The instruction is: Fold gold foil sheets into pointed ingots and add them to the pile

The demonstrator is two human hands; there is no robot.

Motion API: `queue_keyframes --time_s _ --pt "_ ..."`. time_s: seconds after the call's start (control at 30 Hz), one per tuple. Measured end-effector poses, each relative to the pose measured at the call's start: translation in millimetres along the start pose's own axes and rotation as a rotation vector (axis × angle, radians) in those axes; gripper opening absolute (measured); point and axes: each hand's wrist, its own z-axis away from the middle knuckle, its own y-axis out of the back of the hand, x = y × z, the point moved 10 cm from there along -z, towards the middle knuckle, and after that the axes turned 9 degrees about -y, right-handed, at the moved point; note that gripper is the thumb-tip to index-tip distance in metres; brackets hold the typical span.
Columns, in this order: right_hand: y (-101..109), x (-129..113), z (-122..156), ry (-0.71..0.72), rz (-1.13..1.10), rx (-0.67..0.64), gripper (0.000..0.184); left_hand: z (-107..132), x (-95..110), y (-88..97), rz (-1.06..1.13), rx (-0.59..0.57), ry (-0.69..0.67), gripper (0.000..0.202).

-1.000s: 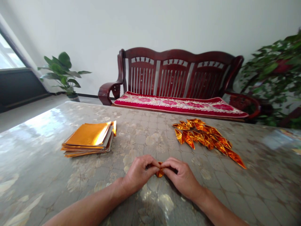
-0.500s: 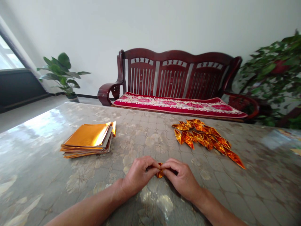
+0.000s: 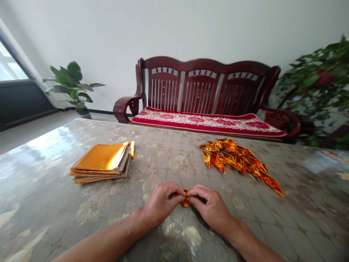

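A small folded piece of gold foil paper [image 3: 185, 203] sits at the near middle of the patterned table [image 3: 152, 145], between the fingertips of the left hand [image 3: 163, 200] and the right hand [image 3: 209, 203]. Each hand pinches it between thumb and forefinger, the left from the left side and the right from the right side, the two grips almost meeting. The part that shows runs away from the person, with a rounded lobe on the near side and a smaller bit on the far side; the fingers cover the rest, so its full long axis cannot be told.

To the right lies a cluster of folded gold foil pieces [image 3: 240, 160], slender and pointed; the nearest one runs slantwise, its tip towards the person and to the right. To the left is a stack of gold foil sheets [image 3: 99, 158], its edges uneven. Beyond the table stands a dark red wooden bench [image 3: 207, 65] with a red floral seat cover [image 3: 207, 122].

Compared with a second ago, the foil's near lobe looks rounder and smoother, while both hands keep their pinch in nearly the same place and the cluster and stack lie as they did.
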Motion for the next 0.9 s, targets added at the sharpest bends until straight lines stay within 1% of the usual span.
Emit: queue_keyframes --time_s 0.43,0.73,0.9 --pt "-1.5 3.8 0.7 0.01 0.036 -0.002 0.015 1.1 1.3 -1.4 -0.011 -0.01 -0.022 0.01" --pt "-1.0 3.6 0.6 -0.008 0.04 0.011 0.015 1.9 1.4 -1.2 -0.006 -0.005 -0.03 0.01" --pt "-1.3 3.9 -0.3 -0.012 0.047 0.006 0.016 0.6 -0.7 -1.8 -0.007 -0.01 -0.013 0.01"
